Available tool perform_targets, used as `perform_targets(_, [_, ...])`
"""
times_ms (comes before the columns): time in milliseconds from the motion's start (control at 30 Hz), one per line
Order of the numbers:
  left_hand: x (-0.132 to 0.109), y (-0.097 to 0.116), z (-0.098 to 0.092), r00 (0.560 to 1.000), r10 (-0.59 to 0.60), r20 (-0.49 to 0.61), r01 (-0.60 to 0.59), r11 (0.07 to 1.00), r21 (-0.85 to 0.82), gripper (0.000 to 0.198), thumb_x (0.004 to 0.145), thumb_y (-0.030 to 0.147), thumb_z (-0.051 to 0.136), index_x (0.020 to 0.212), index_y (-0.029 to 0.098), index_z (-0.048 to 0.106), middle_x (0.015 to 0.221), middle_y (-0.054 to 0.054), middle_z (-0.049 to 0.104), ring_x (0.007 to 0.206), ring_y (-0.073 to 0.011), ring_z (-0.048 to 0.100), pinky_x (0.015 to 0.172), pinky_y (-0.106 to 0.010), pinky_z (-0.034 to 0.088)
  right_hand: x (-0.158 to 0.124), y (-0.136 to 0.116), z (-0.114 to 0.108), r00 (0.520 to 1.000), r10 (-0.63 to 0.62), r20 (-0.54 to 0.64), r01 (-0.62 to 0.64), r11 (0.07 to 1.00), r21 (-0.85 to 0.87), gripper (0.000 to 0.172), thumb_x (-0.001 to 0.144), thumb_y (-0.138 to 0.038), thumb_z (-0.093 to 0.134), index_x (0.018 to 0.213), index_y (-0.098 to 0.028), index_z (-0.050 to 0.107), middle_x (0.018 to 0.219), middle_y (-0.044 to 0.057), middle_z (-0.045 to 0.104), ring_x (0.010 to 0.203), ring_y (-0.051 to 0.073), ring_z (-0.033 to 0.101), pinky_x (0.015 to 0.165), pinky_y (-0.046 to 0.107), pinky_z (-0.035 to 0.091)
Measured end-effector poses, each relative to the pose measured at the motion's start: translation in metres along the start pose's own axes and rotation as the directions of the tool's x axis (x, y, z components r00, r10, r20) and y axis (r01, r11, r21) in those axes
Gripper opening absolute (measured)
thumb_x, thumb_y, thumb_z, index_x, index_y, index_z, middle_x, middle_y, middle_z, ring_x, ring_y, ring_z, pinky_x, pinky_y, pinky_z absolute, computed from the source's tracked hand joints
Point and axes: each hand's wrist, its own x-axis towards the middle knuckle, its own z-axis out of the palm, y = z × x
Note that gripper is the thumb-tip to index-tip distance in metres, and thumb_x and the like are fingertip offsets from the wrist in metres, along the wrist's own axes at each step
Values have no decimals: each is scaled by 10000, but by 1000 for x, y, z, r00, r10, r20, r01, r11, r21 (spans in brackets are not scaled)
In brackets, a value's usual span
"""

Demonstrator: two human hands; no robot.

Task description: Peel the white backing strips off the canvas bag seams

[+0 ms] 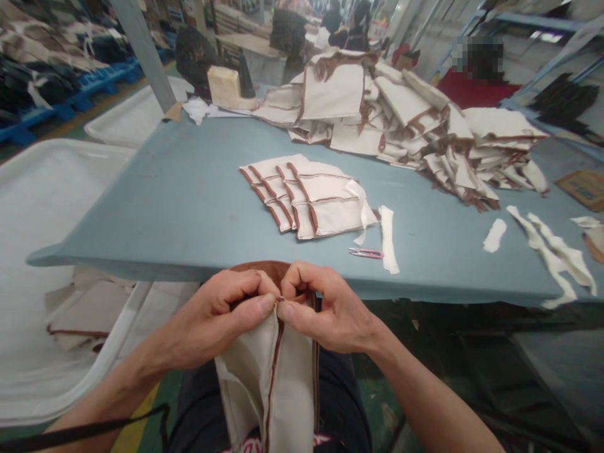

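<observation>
A cream fabric piece with brown piping [292, 371] hangs over my lap, its top edge at the table's front. My left hand [226, 314] pinches its upper seam from the left, thumb and forefinger closed on the cloth. Right beside it, my right hand [325, 308] pinches the same seam, and the two thumbs nearly touch. Brown lining shows behind the fingers. On the table ahead lies a fanned stack of cream pieces with brown edges [335, 214]. Thread snips with pink handles [367, 253] rest close to the right hand, beside a white fabric strip [389, 239].
A large heap of cream and brown sewn pieces [391, 113] covers the back of the blue-topped table [179, 207]. White scraps [557, 251] lie at the right. White tubs [56, 189] stand at the left, one holding fabric pieces. A person in red [472, 88] is at the back right.
</observation>
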Motion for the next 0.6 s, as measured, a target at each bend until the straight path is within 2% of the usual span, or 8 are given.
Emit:
perform_targets(100, [-2,1,-2,1000,12,6,-12,999,44,301,1029,246,481,783,167,636,732,34,627,654,-111,558,616,-188,428,1,1,5,1000,25,-16,-24,998,52,250,847,-303,660,719,-227,459,601,-100,376,517,71,297,477,211,265])
perform_targets(200, [-4,3,-3,1000,15,7,-15,996,84,294,1036,234,475,844,164,688,784,20,690,707,-120,620,669,-187,466,2,2,9,997,35,-69,-34,999,18,266,824,-308,641,671,-232,437,583,-100,346,517,71,284,480,217,250])
perform_targets(333, [-3,5,-3,999,6,-41,-3,997,80,193,959,201,579,832,165,718,740,40,694,635,-93,598,593,-155,443,3,3,13,990,33,-134,-40,998,-50,273,789,-284,603,619,-235,395,568,-87,347,535,77,296,496,222,250])
perform_targets(400, [-1,5,-3,999,-2,-39,5,999,53,195,941,199,590,800,162,719,713,41,696,613,-88,595,577,-146,445,2,3,12,992,64,-113,-67,997,-25,281,810,-321,607,630,-233,410,562,-88,340,531,80,288,492,220,246])
perform_targets(500, [0,6,-6,1000,-22,1,22,1000,14,233,952,212,563,804,160,736,737,20,736,648,-104,641,611,-153,483,0,2,7,994,103,-21,-103,995,6,295,849,-395,631,676,-224,465,581,-85,375,525,84,301,492,222,261])
perform_targets(600, [1,6,-9,999,-33,19,32,999,42,254,957,222,548,810,159,745,726,12,729,631,-111,627,586,-164,472,-3,-1,2,999,37,-5,-37,988,-152,207,854,-326,637,721,-208,530,638,-59,494,578,100,414,559,231,330])
